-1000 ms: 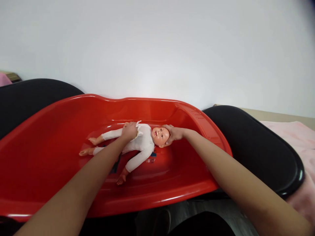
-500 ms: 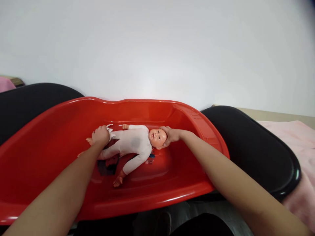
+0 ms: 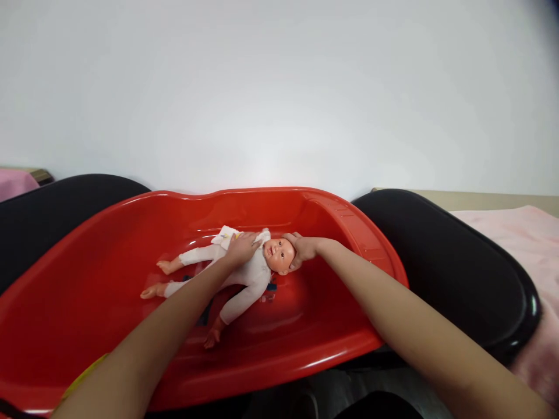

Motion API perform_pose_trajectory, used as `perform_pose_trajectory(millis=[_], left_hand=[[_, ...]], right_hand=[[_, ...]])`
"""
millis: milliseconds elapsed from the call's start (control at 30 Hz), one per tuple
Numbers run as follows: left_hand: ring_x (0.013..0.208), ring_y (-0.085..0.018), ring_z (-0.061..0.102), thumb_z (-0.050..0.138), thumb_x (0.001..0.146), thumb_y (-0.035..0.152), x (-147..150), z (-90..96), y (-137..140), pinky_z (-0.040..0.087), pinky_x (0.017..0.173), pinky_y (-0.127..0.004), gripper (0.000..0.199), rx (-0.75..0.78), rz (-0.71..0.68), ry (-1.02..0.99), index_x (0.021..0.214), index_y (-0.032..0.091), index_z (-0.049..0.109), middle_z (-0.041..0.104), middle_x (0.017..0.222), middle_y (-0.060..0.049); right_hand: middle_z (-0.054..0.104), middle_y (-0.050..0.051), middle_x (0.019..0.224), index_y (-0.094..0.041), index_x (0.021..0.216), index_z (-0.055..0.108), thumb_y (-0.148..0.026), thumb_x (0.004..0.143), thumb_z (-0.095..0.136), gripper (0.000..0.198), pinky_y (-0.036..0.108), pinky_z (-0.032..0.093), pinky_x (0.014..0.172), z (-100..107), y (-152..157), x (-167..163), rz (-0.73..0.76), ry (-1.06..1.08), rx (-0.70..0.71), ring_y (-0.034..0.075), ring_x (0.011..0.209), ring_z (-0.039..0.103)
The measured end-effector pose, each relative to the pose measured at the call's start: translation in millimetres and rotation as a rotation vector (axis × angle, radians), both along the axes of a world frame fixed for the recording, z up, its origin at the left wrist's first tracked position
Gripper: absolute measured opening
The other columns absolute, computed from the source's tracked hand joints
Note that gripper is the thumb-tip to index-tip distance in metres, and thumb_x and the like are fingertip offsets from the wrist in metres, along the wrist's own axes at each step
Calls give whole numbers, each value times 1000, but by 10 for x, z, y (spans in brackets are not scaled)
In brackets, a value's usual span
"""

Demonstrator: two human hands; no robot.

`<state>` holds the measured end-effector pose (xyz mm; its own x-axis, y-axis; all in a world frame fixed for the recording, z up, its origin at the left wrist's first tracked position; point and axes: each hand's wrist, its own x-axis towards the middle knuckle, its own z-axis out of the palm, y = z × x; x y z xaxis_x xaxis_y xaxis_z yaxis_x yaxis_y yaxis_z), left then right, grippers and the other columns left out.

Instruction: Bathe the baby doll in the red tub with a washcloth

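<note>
A baby doll point(image 3: 251, 278) with a white cloth body lies on its back in the red baby bathtub point(image 3: 109, 244), head to the right and bare feet to the left. My right hand point(image 3: 302, 249) cups the crown of its head, fingers wrapped round the far side. Over the doll's upper chest and far shoulder my left hand point(image 3: 242, 249) grips a white cloth point(image 3: 225, 235) with a small yellow patch. Part of the cloth spreads out beside the doll's far arm. My left forearm crosses in front of the doll's hips and hides part of its body.
Black rounded surfaces flank the tub, one at the left point(image 3: 65, 215) and one at the right point(image 3: 445, 273). Pink fabric point(image 3: 519, 238) lies beyond the right one. Behind the tub rises a white wall point(image 3: 279, 99). A dark printed patch point(image 3: 204, 314) shows on the tub floor.
My left hand has moved the white cloth from the doll's legs up to its chest and shoulder. My right hand stays at the head. The view has tilted slightly.
</note>
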<state>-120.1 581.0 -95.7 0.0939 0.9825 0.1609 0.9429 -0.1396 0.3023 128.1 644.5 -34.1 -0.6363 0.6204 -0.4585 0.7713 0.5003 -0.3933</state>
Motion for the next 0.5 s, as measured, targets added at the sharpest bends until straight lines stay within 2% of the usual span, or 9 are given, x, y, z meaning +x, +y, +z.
perform_pose_trajectory(millis=[100,233,300,400,500], left_hand=[[137,-27,50,37,105,47,-228,-110,26,34,116,-44,49,-90,27,0,137,20,62,58,148,-11],[147,-30,40,35,105,41,-576,-211,64,32,118,-45,50,-126,125,48,141,18,60,34,166,-10],[147,-31,39,35,104,38,-751,-249,35,33,118,-44,49,-132,200,58,142,19,60,29,168,-9],[144,-30,44,38,103,39,-1033,-273,-103,37,114,-39,48,-107,345,36,143,21,60,41,163,-9],[132,-31,56,38,103,42,-1307,-238,-314,44,107,-38,49,-90,446,24,136,17,64,56,150,-13]], right_hand=[[43,11,140,-29,148,36,-56,46,94,121,49,51,102,-19,2,-6,6,10,10,35,123,59],[43,12,141,-28,148,37,-59,44,93,122,47,51,102,-16,-13,-10,0,1,9,35,126,56],[43,12,140,-28,147,39,-62,43,93,122,47,51,103,-15,-13,-8,-10,-6,8,36,127,55],[42,12,142,-29,147,38,-63,43,92,123,48,51,103,-35,9,-11,3,-4,10,36,127,55],[40,13,143,-28,149,35,-60,43,93,125,48,50,104,-71,37,-35,25,-26,28,36,127,55]])
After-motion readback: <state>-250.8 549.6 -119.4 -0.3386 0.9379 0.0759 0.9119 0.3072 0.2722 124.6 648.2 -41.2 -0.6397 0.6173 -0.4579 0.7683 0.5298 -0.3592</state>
